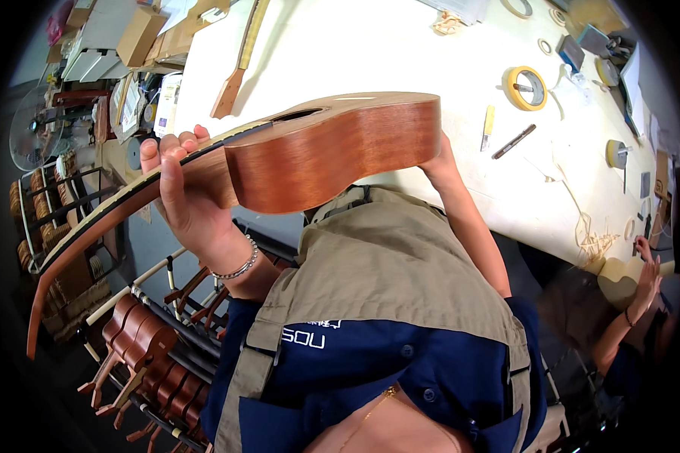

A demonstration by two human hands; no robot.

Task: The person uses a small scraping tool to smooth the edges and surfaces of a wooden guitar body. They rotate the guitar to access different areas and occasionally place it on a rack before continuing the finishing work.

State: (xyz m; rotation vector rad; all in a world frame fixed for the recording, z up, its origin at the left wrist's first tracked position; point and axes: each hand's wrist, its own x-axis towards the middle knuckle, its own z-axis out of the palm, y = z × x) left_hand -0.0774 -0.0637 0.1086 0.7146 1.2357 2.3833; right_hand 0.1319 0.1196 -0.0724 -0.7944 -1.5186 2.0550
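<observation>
A brown wooden ukulele [332, 155] is held up on its side in front of my chest, above the near edge of the table. Its neck slants down to the left, and part of the dark sound hole shows along the upper edge. My left hand [196, 208] is wrapped round the neck where it joins the body, thumb on the near side and fingertips beyond the fretboard. At the body's right end, my right hand [438, 157] supports the ukulele from behind; its fingers are mostly hidden by the wood.
On the white table [423, 64] lie a loose instrument neck [232, 87], a yellow tape roll [514, 83], a knife [489, 124] and a dark pen [514, 141]. Racks with several ukulele bodies [140, 332] stand lower left. Another person's hand [646, 285] is at the right.
</observation>
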